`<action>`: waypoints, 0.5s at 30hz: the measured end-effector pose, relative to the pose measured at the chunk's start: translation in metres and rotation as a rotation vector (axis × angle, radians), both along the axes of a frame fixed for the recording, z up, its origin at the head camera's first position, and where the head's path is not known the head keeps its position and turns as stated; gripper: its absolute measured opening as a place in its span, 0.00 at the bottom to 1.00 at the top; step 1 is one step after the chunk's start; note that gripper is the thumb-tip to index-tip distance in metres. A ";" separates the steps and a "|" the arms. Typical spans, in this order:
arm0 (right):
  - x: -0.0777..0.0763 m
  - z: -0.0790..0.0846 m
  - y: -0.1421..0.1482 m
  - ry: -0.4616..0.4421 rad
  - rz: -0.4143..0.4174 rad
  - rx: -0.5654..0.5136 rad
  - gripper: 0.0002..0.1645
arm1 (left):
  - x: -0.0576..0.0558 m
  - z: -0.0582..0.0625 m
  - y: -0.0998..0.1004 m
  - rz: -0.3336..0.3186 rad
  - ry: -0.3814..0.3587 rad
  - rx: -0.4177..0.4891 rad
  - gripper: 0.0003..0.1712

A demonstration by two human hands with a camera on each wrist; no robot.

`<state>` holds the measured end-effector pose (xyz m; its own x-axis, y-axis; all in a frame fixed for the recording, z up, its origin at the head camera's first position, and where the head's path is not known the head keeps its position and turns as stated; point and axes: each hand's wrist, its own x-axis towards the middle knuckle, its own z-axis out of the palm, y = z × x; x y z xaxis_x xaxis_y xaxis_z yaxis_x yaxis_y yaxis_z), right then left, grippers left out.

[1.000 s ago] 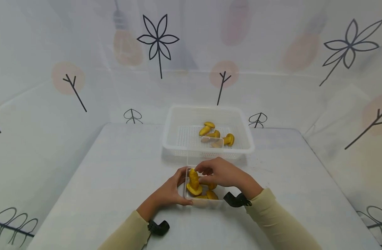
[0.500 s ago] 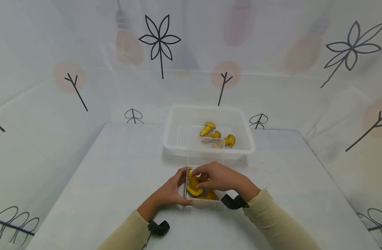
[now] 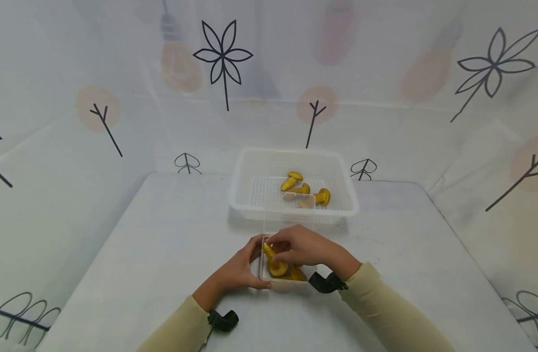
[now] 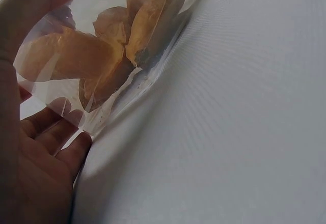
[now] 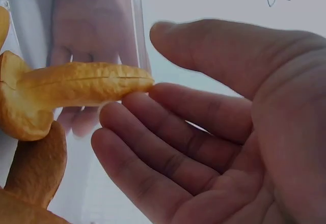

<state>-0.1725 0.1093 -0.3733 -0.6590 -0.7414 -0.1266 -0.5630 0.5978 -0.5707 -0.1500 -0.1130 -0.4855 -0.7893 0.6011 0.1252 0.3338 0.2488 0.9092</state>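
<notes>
A clear plastic box (image 3: 291,285) sits on the table with its lid (image 3: 274,225) raised at the back. My left hand (image 3: 238,268) grips its left side, thumb at the front corner and fingers at the back. Several yellow mushrooms (image 4: 66,56) show through the box wall in the left wrist view. One mushroom (image 5: 81,84) lies along the left side of the box, cap toward me. The fingertips of my right hand (image 3: 304,247) touch its stem end, while the thumb (image 5: 204,46) stands apart from it. My right hand hides part of the other mushrooms.
Behind the box stands a white perforated basket (image 3: 251,212) with 3 yellow mushrooms (image 3: 323,196) in its right half. The raised lid overlaps the basket's front in the head view. A white table (image 3: 172,225) runs back to a patterned cloth wall (image 3: 269,127).
My right hand has moved left over the mushroom on the box's left side. That mushroom has tilted, its stem leaning left and its cap shifted slightly right. My left hand has stayed put.
</notes>
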 end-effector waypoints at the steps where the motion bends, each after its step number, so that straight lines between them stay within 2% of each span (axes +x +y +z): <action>1: -0.001 0.000 -0.001 0.002 -0.003 0.002 0.22 | 0.000 0.000 0.000 -0.001 0.005 0.000 0.62; 6: -0.003 0.002 -0.009 -0.005 -0.030 0.020 0.20 | 0.000 -0.001 -0.001 0.002 -0.007 0.000 0.62; 15: -0.007 0.002 -0.025 0.064 -0.052 0.107 0.08 | 0.001 0.001 -0.001 0.001 -0.008 0.010 0.63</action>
